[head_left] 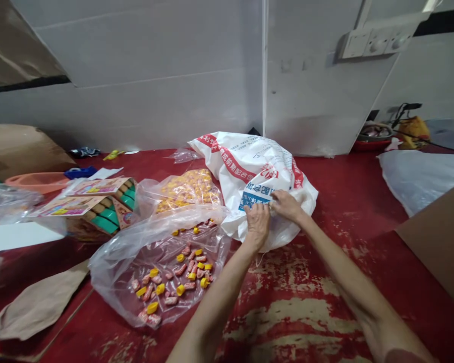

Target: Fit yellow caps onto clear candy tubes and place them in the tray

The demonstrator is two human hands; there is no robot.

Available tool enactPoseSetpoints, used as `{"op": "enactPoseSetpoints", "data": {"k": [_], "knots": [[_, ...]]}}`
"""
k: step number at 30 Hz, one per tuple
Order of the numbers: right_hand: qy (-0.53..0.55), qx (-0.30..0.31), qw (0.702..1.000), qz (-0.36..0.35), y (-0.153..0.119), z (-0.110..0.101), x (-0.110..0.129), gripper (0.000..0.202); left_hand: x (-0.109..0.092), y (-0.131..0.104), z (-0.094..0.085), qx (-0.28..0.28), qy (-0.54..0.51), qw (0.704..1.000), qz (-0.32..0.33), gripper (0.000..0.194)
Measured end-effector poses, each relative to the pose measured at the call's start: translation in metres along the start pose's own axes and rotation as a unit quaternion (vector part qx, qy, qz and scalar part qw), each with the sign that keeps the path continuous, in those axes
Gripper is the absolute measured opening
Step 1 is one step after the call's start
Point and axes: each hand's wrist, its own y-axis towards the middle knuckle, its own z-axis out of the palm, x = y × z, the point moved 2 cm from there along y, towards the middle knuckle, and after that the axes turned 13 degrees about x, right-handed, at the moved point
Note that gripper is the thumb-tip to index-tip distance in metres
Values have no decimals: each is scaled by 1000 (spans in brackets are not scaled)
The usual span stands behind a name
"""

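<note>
A large white woven sack [265,156] with red and blue print lies on the worn red table [298,312]. My left hand [258,222] has its fingers curled on the sack's near part, over the blue print. Close beside it, my right hand [285,205] pinches the same sack. Left of the sack, a clear plastic bag [117,262] holds several pink-and-white pieces and yellow caps. Behind that bag sits another clear bag full of yellow pieces [191,189].
Boxes with green contents [102,206] stand at the left, near an orange basin [38,181] and a beige cloth [41,305]. On the right are a cardboard piece [442,242] and a translucent bag [423,174]. A grey wall [166,75] rises behind the table.
</note>
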Motion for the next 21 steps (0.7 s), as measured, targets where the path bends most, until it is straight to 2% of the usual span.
{"op": "enactPoseSetpoints", "data": {"k": [2, 3, 5, 7, 9, 12, 15, 18, 21], "knots": [[-69, -81, 994, -33, -29, 17, 6, 42, 9, 7, 1, 21, -45, 999, 6, 19], [-139, -129, 980, -57, -43, 26, 6, 44, 14, 8, 1, 26, -67, 997, 10, 16], [-253, -192, 948, -33, -64, 42, -7, 52, 22, 12, 0, 39, -118, 992, 5, 13], [-315, -200, 926, 50, -75, 50, -35, 65, 27, 17, -3, 64, -189, 980, -3, 12], [-334, -174, 920, 108, -79, 51, -67, 71, 29, 22, -5, 95, -274, 957, -8, 15], [-344, -157, 920, 99, -79, 42, -106, 65, 27, 28, -8, 135, -408, 903, -13, 21], [-334, -175, 922, 90, -76, 29, -127, 61, 23, 29, -7, 173, -516, 838, -32, 23], [-314, -197, 923, 103, -69, 19, -126, 53, 23, 29, -6, 219, -587, 777, -62, 23], [-301, -231, 918, 117, -60, 16, -106, 53, 26, 32, -9, 244, -638, 726, -83, 20]]}}
